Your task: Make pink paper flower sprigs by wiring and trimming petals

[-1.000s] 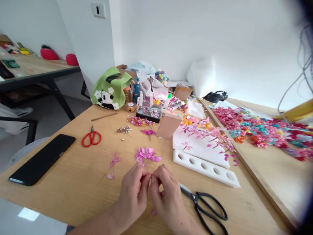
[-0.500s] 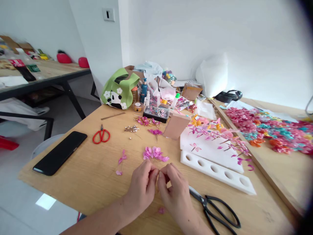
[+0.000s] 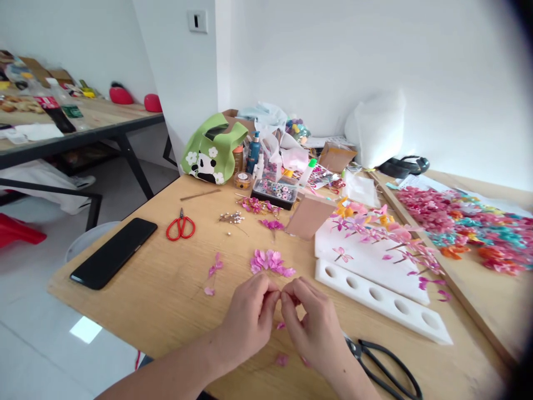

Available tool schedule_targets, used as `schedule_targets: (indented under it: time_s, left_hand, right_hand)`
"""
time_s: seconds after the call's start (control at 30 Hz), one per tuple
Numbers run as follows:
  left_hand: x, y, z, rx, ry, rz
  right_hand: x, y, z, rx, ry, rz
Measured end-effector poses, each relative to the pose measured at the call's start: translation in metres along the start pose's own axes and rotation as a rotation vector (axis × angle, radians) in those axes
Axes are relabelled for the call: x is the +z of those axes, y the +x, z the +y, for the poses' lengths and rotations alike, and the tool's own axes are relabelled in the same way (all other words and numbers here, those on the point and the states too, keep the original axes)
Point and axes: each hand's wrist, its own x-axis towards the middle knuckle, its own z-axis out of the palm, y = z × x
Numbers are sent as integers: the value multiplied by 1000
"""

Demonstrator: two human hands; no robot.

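My left hand [image 3: 252, 309] and my right hand [image 3: 313, 316] meet above the wooden table, thumbs and forefingers pinched tip to tip. Whatever lies between the fingertips is too small or hidden to make out. Below the hands show a few pink petals [image 3: 282, 359]; I cannot tell whether they hang from the fingers or lie on the table. Just beyond the fingers is a cluster of pink-purple petals [image 3: 271, 261]. A thin-stemmed pink petal sprig [image 3: 215, 267] lies to the left. Black-handled scissors [image 3: 387, 364] lie partly under my right forearm.
On the left are a black phone [image 3: 114, 253] and red-handled scissors [image 3: 180, 226]. To the right, a white foam block with holes [image 3: 385, 300] stands before foam carrying pink flowers [image 3: 403, 244]. Behind are a bead box [image 3: 275, 193], a green bag [image 3: 212, 150] and pearl-tipped stems [image 3: 231, 217].
The view has shifted slightly left, so everything sits a little farther right. Both hands keep their fingertip pinch, and more pink petals show beneath them.
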Motion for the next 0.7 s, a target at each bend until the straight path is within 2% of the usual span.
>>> schedule_targets:
  time_s: [0.1,0.23,0.3,0.5,0.7]
  left_hand:
    - [0,-1,0,12,29,-2]
    - [1,-3,0,34,61,8]
    - [1,-3,1,28,44,15]
    - [1,1,0,-19,-50,-10]
    - [0,3,-2,-33,-95,-37]
  right_hand:
    - [2,0,-1,-69,-68,-15]
    - [6,-2,-3,-155,-159,48]
    - [5,-2,-3,-155,-150,45]
    - [-2,2,1,-15,16,-64]
    - [-1,1,0,-143,-143,15]
